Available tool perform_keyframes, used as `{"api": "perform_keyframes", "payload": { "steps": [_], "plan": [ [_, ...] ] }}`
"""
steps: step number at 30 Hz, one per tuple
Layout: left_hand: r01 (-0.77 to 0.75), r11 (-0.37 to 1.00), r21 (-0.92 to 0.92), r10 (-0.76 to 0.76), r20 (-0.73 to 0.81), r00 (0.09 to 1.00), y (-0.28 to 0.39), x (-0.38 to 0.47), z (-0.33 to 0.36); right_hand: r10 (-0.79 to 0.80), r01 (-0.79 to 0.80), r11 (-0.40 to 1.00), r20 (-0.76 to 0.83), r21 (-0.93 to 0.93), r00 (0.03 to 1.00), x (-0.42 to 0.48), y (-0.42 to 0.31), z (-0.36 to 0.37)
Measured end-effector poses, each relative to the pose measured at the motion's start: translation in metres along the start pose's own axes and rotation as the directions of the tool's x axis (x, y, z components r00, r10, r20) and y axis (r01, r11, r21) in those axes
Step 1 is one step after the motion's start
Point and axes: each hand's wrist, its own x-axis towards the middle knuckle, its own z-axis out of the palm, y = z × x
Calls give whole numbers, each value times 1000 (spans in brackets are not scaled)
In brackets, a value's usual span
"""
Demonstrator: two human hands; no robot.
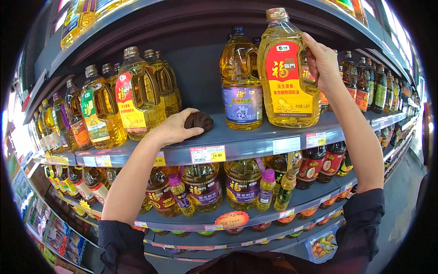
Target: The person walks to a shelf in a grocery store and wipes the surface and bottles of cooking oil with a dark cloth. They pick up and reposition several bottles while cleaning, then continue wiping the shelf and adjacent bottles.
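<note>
My right hand grips the handle of a clear plastic bottle of yellow cooking oil with a red and yellow label. The bottle stands upright at the shelf's front; whether its base touches the shelf is hard to tell. My left hand is closed around a bunched dark brown cloth on the grey shelf. A purple-labelled oil bottle stands just left of the held one. Left of my left hand is another bottle with a red and yellow label, with more bottles behind it.
A green-labelled oil bottle and others fill the shelf's left end. Dark bottles line its right. Price tags run along the front edge. Large oil bottles crowd the shelf below. A bin of fruit sits on the floor.
</note>
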Motion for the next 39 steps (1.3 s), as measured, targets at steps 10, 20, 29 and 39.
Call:
{"api": "perform_keyframes", "payload": {
  "steps": [10,20,29,39],
  "plan": [
    [85,974,212,-111,111,988,23,-2,-17,35,-31,997,76,-65,997,10,17,-1],
    [-52,956,287,-61,368,928,37,31,-15,108,-107,994,99,-22,989,10,21,-4],
    [138,782,608,-336,224,915,-3,134,17,101,-99,995,97,-23,990,8,18,-3],
    [-19,784,620,-338,453,825,15,92,-18,83,-93,992,116,87,990,9,28,-7]
  ]
}}
